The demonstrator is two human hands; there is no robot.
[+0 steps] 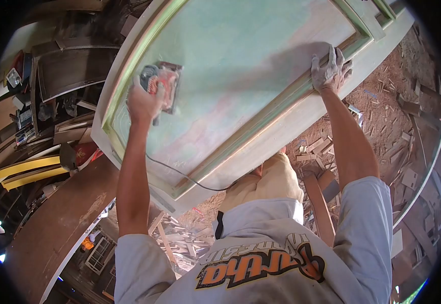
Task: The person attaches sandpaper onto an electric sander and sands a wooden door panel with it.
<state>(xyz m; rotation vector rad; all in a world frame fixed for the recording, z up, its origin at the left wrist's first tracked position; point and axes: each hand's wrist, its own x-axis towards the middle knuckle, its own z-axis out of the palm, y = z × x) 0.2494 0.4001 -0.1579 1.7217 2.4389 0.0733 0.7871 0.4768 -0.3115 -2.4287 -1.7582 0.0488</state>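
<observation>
My left hand (145, 101) is wrapped around an electric sander (166, 83) with a dark and red body. The sander's flat pad rests on the pale green face of a wooden panel (220, 55), near its left raised moulding. A thin dark cord (180, 174) curves from the sander's side over the panel toward my body. My right hand (330, 72), coated in whitish dust, lies over the panel's near frame rail (261, 124) with its fingers apart. Pinkish and whitish patches show through the green surface, and the sander is slightly blurred.
Wood offcuts (180, 238) and scraps litter the brown ground below and to the right. A curved brown board (63, 230) stands at the lower left. Yellow-edged pieces (28, 172) and stacked boards fill the left side. A wooden plank (319, 205) leans beside my legs.
</observation>
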